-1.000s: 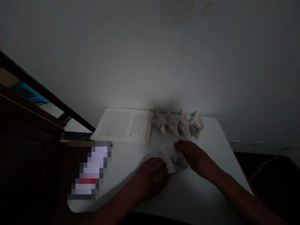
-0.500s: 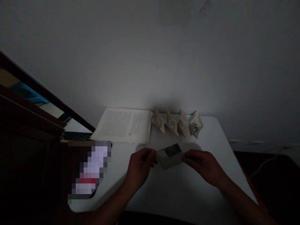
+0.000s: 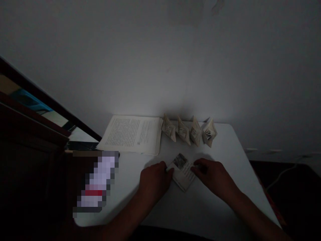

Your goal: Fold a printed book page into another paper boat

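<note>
A folded piece of printed paper [image 3: 183, 172] lies as a diamond shape on the white table [image 3: 200, 207]. My left hand [image 3: 154, 180] pinches its left corner with curled fingers. My right hand [image 3: 215, 177] grips its right edge, fingers closed on the fold. Behind them, several finished folded paper shapes [image 3: 189, 131] stand in a row near the wall.
An open book [image 3: 132, 134] lies at the back left of the table, beside the paper shapes. A dark wooden frame [image 3: 37, 134] and a blurred object [image 3: 96, 182] sit at the left. The wall [image 3: 160, 60] rises right behind the table. The room is dim.
The paper was flat under both hands, then lifted off the table between them. Now it is back down, turned to a diamond, both hands still on it.
</note>
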{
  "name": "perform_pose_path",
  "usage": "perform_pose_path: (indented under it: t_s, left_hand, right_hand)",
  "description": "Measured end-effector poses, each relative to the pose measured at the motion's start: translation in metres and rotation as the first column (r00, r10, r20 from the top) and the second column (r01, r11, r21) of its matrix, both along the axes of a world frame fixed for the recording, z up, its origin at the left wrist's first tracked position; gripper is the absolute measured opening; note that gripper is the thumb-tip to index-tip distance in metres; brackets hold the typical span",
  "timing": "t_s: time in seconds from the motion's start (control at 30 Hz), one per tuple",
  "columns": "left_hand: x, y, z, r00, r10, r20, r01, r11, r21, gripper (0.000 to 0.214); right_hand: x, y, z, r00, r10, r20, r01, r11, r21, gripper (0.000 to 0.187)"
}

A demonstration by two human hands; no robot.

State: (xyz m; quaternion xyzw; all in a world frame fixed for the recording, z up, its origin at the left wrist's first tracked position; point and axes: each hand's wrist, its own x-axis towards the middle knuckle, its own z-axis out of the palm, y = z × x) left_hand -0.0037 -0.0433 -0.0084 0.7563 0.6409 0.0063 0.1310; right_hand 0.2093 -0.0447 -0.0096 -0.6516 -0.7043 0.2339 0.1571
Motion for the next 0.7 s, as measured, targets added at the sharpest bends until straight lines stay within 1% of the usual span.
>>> perform_pose_path:
  t_s: [0.1,0.13,0.17,0.2,0.23,0.27,0.3,0.33,0.37,0.4,0.5,0.6,0.67,0.7]
  left_hand:
    - [0.002,-0.005,-0.004,1.0,-0.01,-0.019,0.012,0.995,0.102,0.03]
    - [0.002,-0.007,-0.005,0.999,-0.051,-0.008,0.052,0.986,0.159,0.025]
    - [0.002,-0.008,-0.008,0.992,-0.128,0.012,0.122,0.967,0.222,0.019]
    - [0.002,-0.008,-0.01,0.971,-0.238,0.035,0.219,0.935,0.28,0.015]
    - [0.002,-0.009,-0.012,0.928,-0.367,0.059,0.328,0.884,0.332,0.014]
    - [0.001,-0.009,-0.013,0.87,-0.487,0.079,0.428,0.825,0.37,0.014]
    - [0.001,-0.009,-0.015,0.809,-0.58,0.097,0.503,0.768,0.397,0.015]
    - [0.0,-0.009,-0.015,0.761,-0.639,0.111,0.551,0.727,0.41,0.015]
    - [0.0,-0.009,-0.016,0.734,-0.669,0.119,0.576,0.705,0.414,0.016]
    - [-0.001,-0.009,-0.016,0.725,-0.679,0.12,0.586,0.698,0.411,0.017]
    - [-0.001,-0.011,-0.014,0.73,-0.675,0.107,0.591,0.702,0.396,0.02]
    - [-0.001,-0.015,-0.012,0.726,-0.682,0.087,0.611,0.698,0.373,0.023]
    - [-0.001,-0.017,-0.012,0.73,-0.679,0.074,0.613,0.699,0.369,0.025]
    - [0.0,-0.017,-0.012,0.735,-0.674,0.068,0.609,0.701,0.371,0.026]
  right_hand:
    - [-0.003,-0.005,-0.002,0.986,0.025,0.163,-0.041,0.994,0.098,0.023]
    - [-0.005,-0.007,-0.003,0.979,0.036,0.203,-0.066,0.988,0.141,0.022]
    - [-0.006,-0.009,-0.004,0.972,0.058,0.229,-0.101,0.979,0.179,0.02]
    - [-0.008,-0.011,-0.006,0.966,0.089,0.243,-0.143,0.967,0.213,0.018]
    - [-0.009,-0.012,-0.009,0.961,0.129,0.246,-0.191,0.95,0.246,0.017]
    - [-0.01,-0.014,-0.012,0.955,0.174,0.241,-0.239,0.932,0.274,0.017]
    - [-0.01,-0.015,-0.015,0.951,0.202,0.233,-0.269,0.912,0.309,0.018]
    - [-0.01,-0.016,-0.018,0.948,0.223,0.228,-0.291,0.896,0.336,0.02]
    - [-0.009,-0.017,-0.021,0.946,0.236,0.224,-0.305,0.882,0.359,0.021]
    - [-0.008,-0.017,-0.023,0.944,0.243,0.222,-0.314,0.87,0.381,0.022]
    - [-0.006,-0.021,-0.026,0.938,0.267,0.22,-0.339,0.833,0.436,0.023]
    - [-0.01,-0.028,-0.025,0.918,0.323,0.23,-0.396,0.792,0.465,0.029]
    - [-0.015,-0.034,-0.023,0.902,0.359,0.241,-0.432,0.777,0.458,0.032]
    - [-0.017,-0.036,-0.022,0.9,0.359,0.248,-0.434,0.783,0.446,0.033]
